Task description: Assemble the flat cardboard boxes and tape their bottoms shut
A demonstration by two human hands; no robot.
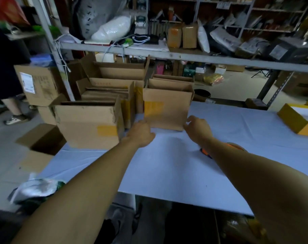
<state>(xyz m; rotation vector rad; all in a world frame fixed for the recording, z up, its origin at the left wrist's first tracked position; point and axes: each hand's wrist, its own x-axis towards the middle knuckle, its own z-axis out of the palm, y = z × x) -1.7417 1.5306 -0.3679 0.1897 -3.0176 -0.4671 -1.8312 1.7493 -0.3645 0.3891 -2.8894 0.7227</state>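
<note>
Upright, open-topped box (165,110) on counter (237,124), flanked low by left hand (142,133) and right hand (198,128), loosely curled, grasping nothing; probably light, stiff-walled, best held by opposite sides.

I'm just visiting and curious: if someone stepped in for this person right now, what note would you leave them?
Left hand: open, at the lower left corner of the upright box; contact unclear.
Right hand: open, fingers loosely curled at that box's lower right corner, gripping nothing.
That box stands on the white table, yellow tape on its front.
More assembled boxes stand left and behind.
An orange tool, likely the tape dispenser, lies under the right forearm.
Done: several boxes formed.
Left: I can't see any flat boxes remaining; check.
</note>
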